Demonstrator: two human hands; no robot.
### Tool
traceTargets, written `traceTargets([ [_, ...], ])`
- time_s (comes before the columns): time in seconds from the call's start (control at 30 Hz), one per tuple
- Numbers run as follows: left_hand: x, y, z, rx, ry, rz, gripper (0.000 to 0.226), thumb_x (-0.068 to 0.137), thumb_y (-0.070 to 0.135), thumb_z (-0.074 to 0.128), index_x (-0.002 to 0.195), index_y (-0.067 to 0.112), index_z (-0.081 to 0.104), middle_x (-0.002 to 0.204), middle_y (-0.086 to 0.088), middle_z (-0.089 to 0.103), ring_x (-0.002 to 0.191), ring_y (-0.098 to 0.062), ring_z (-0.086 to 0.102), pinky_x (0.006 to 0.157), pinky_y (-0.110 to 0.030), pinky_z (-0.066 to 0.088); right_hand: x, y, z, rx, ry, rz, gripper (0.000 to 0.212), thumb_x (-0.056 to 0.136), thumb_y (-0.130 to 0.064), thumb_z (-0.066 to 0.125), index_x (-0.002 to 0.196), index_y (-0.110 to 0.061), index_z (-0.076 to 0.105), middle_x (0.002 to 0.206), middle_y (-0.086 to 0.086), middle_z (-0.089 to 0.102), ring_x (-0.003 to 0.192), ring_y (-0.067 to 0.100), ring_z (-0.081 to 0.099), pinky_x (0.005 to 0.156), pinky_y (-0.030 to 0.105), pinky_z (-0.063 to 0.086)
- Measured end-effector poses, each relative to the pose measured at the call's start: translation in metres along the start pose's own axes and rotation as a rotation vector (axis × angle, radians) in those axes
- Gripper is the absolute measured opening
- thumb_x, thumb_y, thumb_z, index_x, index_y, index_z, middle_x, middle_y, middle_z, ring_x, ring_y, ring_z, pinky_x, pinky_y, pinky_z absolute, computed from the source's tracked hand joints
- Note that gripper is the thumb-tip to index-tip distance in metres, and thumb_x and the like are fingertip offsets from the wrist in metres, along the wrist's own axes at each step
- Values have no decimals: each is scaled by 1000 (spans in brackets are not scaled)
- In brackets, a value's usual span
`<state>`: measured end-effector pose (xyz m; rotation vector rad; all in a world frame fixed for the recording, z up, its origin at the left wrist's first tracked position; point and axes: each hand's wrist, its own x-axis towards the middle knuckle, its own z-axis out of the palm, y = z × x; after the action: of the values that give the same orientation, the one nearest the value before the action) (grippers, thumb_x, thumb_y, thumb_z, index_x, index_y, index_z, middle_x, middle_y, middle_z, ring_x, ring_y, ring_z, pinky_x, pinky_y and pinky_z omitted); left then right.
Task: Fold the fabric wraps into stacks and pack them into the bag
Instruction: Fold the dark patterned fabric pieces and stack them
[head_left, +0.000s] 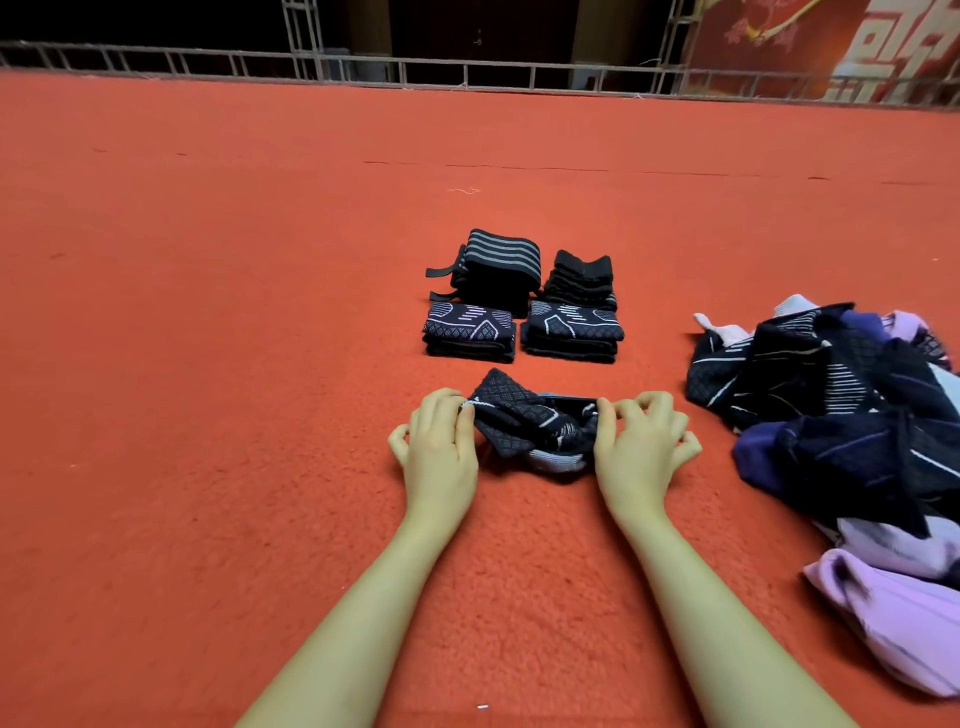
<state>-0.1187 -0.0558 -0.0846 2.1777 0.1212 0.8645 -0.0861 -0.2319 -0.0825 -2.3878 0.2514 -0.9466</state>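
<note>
Bare forearms reach over the red carpet (208, 364). Right of them sprawls the unfolded pile (841, 415), with four folded stacks (524, 306) beyond. Between them, the left hand (441, 447) and right hand (641, 449) pinch opposite ends of one bunched wrap (535, 423) lying on the carpet. Its twisted layers could fold crooked, making a lumpy piece that tips a stack. No bag is identifiable.
</note>
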Motion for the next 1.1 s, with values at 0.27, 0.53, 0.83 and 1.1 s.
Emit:
traceTargets([
  [0.27, 15, -8, -17, 213, -8, 154, 34, 87, 32, 37, 101, 17, 64, 118, 2, 60, 108, -19, 53, 83, -28, 20, -6, -13, 2, 227, -206, -172, 23, 86, -37, 54, 70, -22, 59, 90, -10, 50, 90, 12, 43, 76, 26, 15],
  [0.53, 31, 22, -1, 510, -408, 245, 48, 92, 34, 25, 122, 15, 57, 127, 2, 57, 123, -23, 45, 99, -46, 26, -12, -27, -4, 423, -291, -320, 28, 79, -31, 43, 104, -28, 56, 95, -18, 57, 91, 2, 54, 85, 23, 20],
  [0.83, -2, -11, -3, 336, -247, 222, 31, 89, 34, 33, 88, 14, 57, 90, 0, 60, 100, -26, 54, 87, -43, 30, 6, -54, 1, -26, -379, -747, 36, 89, -46, 36, 92, -30, 69, 90, -13, 63, 86, 18, 56, 76, 34, 17],
  [1.1, -4, -6, -8, 271, 21, 376, 19, 93, 27, 42, 85, 20, 57, 83, 7, 62, 100, -14, 49, 79, -34, 22, 5, -53, -5, -120, -265, -429, 31, 94, -39, 44, 73, -25, 62, 72, -5, 59, 80, 23, 55, 80, 38, 20],
])
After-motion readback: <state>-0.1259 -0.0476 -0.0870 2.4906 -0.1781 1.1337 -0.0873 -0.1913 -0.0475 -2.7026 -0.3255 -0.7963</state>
